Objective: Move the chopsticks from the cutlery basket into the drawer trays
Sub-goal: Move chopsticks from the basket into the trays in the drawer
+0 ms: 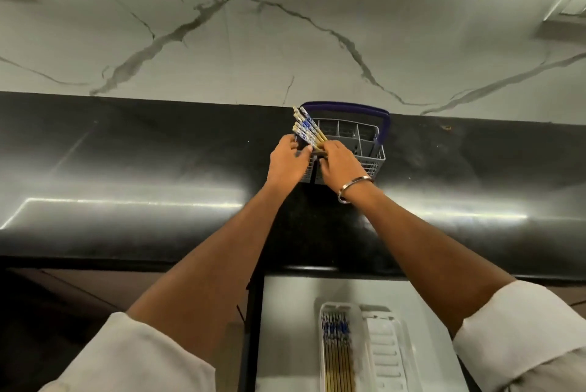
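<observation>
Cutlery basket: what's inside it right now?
A bundle of blue-patterned chopsticks leans out of the cutlery basket at its left end, gripped by both hands. The visible right compartments look empty; the hands cover the near-left compartments.

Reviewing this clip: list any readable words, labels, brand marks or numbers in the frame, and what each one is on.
None: no readable text anywhere in this view.
cutlery basket: no label or brand visible.
chopsticks in the basket: blue and white pattern only, no characters legible.
chopsticks in the drawer tray: same pattern, no writing.
bangle on the right wrist: plain metal, no engraving discernible.
</observation>
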